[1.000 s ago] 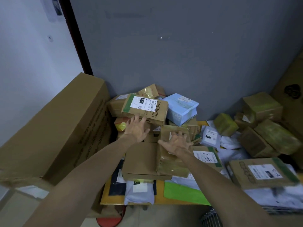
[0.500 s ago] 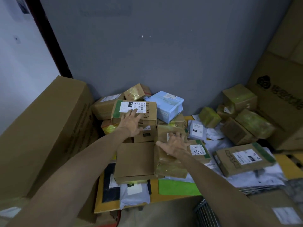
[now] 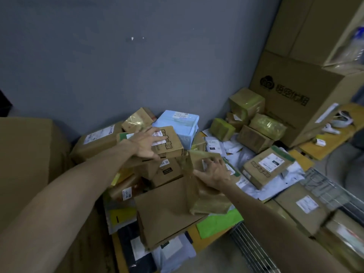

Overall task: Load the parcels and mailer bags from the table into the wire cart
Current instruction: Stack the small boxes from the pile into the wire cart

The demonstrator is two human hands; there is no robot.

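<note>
Parcels (image 3: pixel 254 137) heaped on the table (image 3: pixel 202 240) against the wall (image 3: pixel 137 66), wire cart (image 3: pixel 250 249) before its right end

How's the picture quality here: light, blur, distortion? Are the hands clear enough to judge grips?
Head view: dim, bluish light, no hard shadows; fairly sharp at centre, with the left hand gripping a box and the right hand holding a taped parcel; at the head view's lower right, the cart is smeared by motion blur; wide-angle bending at the edges.

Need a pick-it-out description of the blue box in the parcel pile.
Find the grey back wall; a heap of parcels lies at its foot. Near the heap's top, just beyond the left hand, sits the light blue box. It is the only blue one among brown cartons.
</note>
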